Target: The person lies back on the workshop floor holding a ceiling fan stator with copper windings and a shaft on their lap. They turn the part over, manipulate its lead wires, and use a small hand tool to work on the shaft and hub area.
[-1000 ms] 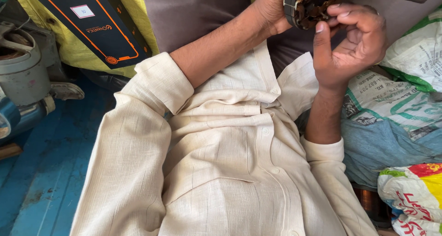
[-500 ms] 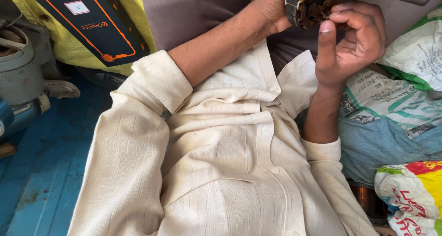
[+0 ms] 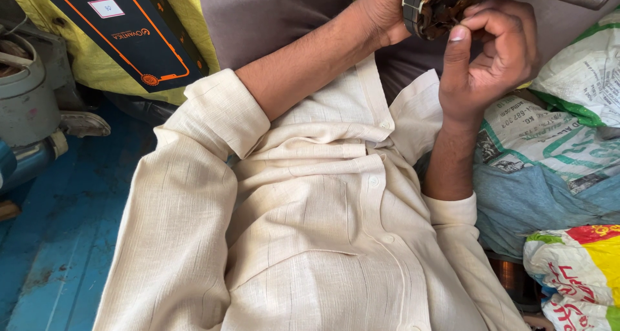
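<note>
Up at twelve to one o'clock, cut by the frame's top edge: a round metal motor core (image 3: 434,8) packed with dark brown windings, steadied on its rim by the left hand (image 3: 381,8), grip mostly out of view, so cannot tell how tightly closed. Right hand (image 3: 494,53) curled at one o'clock, fingertips (image 3: 457,34) pinched on the windings. Probably heavy and rigid at the steel rim, best held there; wire strands thin, springy, easily kinked; printed sacks (image 3: 555,137) at three o'clock.
</note>
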